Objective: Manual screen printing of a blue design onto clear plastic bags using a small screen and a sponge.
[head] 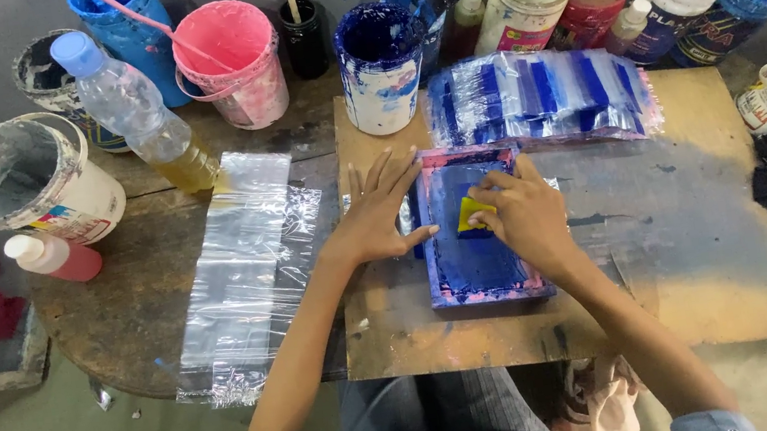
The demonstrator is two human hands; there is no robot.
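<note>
Paint-stained wooden board underneath, blue-inked printing frame lying flat at its middle. Left hand spread wide, pressing the frame's left edge. Right hand pinching a yellow squeegee down inside the frame. Just behind the frame, stacked printed plastic bags; left of the frame, clear plastic sheets.

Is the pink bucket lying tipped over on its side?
No, the pink bucket stands upright with its open mouth facing up, behind the clear plastic sheets.
</note>
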